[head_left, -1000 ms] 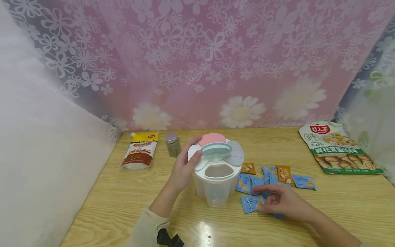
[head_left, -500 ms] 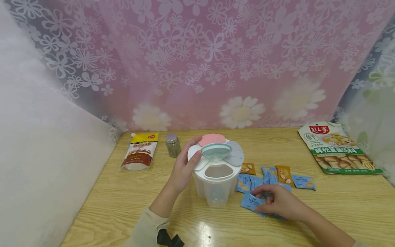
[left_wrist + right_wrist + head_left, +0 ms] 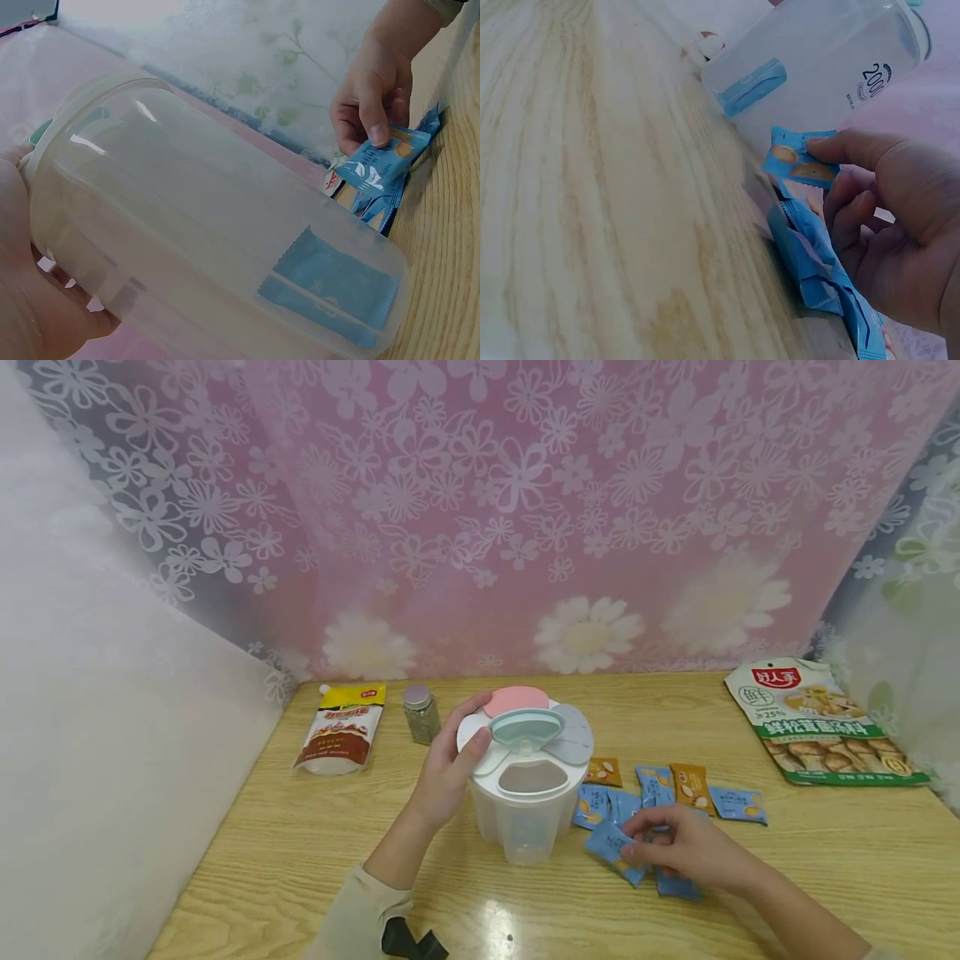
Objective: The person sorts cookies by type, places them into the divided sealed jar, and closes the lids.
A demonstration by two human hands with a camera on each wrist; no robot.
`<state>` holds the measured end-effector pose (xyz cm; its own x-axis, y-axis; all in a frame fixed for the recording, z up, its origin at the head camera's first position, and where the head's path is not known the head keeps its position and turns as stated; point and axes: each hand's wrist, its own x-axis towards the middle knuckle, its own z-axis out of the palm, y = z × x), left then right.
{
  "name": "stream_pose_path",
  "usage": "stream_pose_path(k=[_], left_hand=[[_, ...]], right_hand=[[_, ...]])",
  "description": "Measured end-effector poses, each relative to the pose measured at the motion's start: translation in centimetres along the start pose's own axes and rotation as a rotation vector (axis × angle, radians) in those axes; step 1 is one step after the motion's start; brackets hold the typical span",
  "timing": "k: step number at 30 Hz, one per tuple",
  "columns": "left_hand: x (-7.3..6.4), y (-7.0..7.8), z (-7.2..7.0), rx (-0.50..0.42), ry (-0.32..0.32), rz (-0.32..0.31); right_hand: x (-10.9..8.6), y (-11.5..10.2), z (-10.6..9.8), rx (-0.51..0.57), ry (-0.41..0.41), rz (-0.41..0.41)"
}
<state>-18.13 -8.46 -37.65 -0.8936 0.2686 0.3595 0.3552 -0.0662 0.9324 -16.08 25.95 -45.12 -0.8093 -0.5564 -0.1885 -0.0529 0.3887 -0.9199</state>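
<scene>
At the table's middle stands a clear plastic storage container (image 3: pixel 491 814) with a white lid in coloured sections; its pale green flap is raised over an opening. My left hand (image 3: pixel 442 777) grips the lid's left side, thumb on top. Through the wall in the left wrist view, a blue packet (image 3: pixel 330 289) lies at the bottom. My right hand (image 3: pixel 693 852) pinches a small blue snack packet (image 3: pixel 785 154) between thumb and fingers, just above the other packets. Several blue packets (image 3: pixel 592 806) and brown ones (image 3: pixel 692 787) lie right of the container, some partly behind the right hand.
A yellow-topped spout pouch (image 3: pixel 341 727) and a small glass jar (image 3: pixel 422 718) with dried contents stand at the back left. A large green-and-white food bag (image 3: pixel 825 722) lies at the back right. A flowered curtain (image 3: pixel 480 527) hangs behind the table.
The right hand's fingers have closed on a blue packet and lifted and tilted it, uncovering more of another blue packet beneath. The left hand and the container have stayed put.
</scene>
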Motion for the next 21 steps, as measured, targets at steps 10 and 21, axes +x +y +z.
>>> stream_pose_path(k=[10,21], left_hand=[[0.0,-0.1,-0.2,-0.001,-0.001,0.005],[0.2,-0.3,-0.1,-0.006,-0.002,0.009]], right_hand=[[-0.1,-1.6,-0.4,0.026,0.006,-0.048],[-0.5,-3.1,-0.9,0.063,-0.022,-0.213]])
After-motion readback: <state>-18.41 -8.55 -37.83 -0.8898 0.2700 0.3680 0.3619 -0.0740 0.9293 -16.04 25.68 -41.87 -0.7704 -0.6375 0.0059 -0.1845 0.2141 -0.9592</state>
